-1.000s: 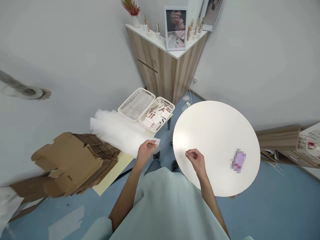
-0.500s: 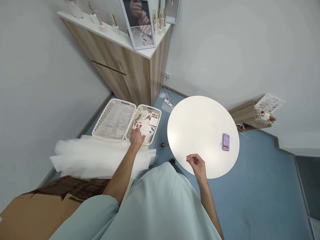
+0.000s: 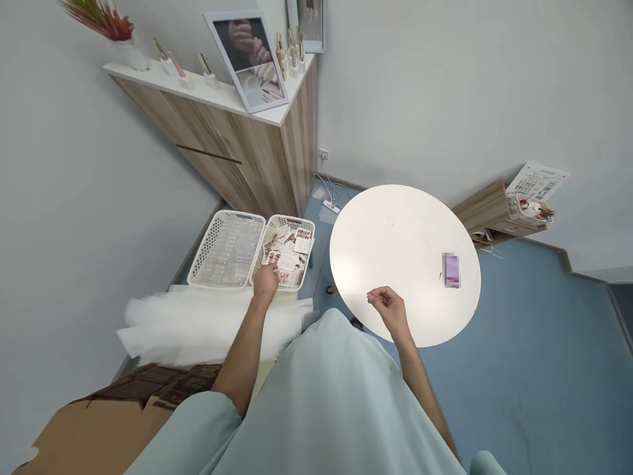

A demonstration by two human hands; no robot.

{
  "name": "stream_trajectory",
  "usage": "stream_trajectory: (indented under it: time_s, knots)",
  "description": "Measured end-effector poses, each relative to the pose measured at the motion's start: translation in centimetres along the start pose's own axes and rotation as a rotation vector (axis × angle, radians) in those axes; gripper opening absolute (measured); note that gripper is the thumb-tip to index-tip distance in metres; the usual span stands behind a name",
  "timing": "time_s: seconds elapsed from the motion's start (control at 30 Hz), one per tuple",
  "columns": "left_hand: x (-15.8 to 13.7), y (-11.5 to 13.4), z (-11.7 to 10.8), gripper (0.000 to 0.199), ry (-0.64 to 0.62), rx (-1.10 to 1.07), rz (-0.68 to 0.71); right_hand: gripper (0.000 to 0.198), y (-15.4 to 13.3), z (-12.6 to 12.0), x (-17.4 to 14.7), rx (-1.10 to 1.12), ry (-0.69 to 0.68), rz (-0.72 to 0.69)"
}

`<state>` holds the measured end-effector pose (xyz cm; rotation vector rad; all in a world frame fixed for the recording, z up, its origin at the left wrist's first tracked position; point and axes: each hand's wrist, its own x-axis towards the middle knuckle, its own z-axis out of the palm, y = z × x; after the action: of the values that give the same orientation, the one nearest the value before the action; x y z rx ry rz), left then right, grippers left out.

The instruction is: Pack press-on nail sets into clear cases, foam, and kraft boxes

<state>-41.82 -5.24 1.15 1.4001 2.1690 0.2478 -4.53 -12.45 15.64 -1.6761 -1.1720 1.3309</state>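
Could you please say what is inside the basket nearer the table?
The basket holds piled cards, some with reddish patches. The left hand hides its near left corner; anything beneath the top cards is covered.

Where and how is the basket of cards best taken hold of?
Probably by the rim at its near and far ends, from above, one hand at each. The other basket sits close along the left side of the basket of cards, leaving little room there; the far end looks unobstructed.
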Motion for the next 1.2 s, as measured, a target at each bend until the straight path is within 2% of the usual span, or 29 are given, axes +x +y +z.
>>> stream_trajectory:
  time_s: [0.1, 0.2, 0.27, 0.33, 0.47, 0.6, 0.73, 0.87, 0.97, 1.1, 1.2]
  knots:
    - [-1.2, 1.9, -1.5, 0.027, 0.094, -0.197, -0.028, 0.034, -0.4, -0.8, 1.3, 0.001, -0.039, -0.027]
    - [-2.8, 5.9, -2.3, 0.040, 0.110, -0.537, -0.064, 0.030, -0.6, -1.7, 2.4, 0.012, -0.090, -0.043]
    - [-4.2, 9.5, -2.3, 0.048, 0.036, -0.783, -0.057, 0.028, -0.6, -2.4, 3.0, 0.019, -0.126, -0.052]
    - [-5.8, 13.4, -1.8, 0.057, -0.059, -0.921, -0.016, 0.028, -0.4, -3.3, 3.5, 0.024, -0.150, -0.061]
    - [-9.4, 20.3, 0.1, 0.062, -0.221, -1.064, 0.009, 0.033, 0.2, -5.6, 4.1, 0.049, -0.164, -0.044]
    - [-12.4, 24.8, 2.1, 0.061, -0.348, -1.161, -0.011, 0.038, 1.1, -7.9, 4.4, 0.130, -0.164, -0.042]
    - [-14.3, 27.1, 3.9, 0.059, -0.474, -1.207, -0.014, 0.041, 1.9, -9.7, 4.4, 0.205, -0.083, -0.037]
    - [-15.5, 27.9, 5.2, 0.059, -0.532, -1.230, -0.036, 0.043, 2.5, -10.9, 4.3, 0.230, -0.009, -0.028]
    - [-16.2, 28.0, 5.8, 0.054, -0.571, -1.259, -0.067, 0.043, 2.8, -11.4, 4.2, 0.239, 0.002, -0.044]
    - [-17.3, 27.7, 6.0, 0.046, -0.698, -1.300, -0.069, 0.041, 2.7, -11.8, 4.2, 0.235, 0.016, -0.089]
    - [-18.2, 27.5, 5.9, 0.049, -0.830, -1.364, -0.034, 0.041, 2.4, -12.0, 4.2, 0.281, -0.060, -0.080]
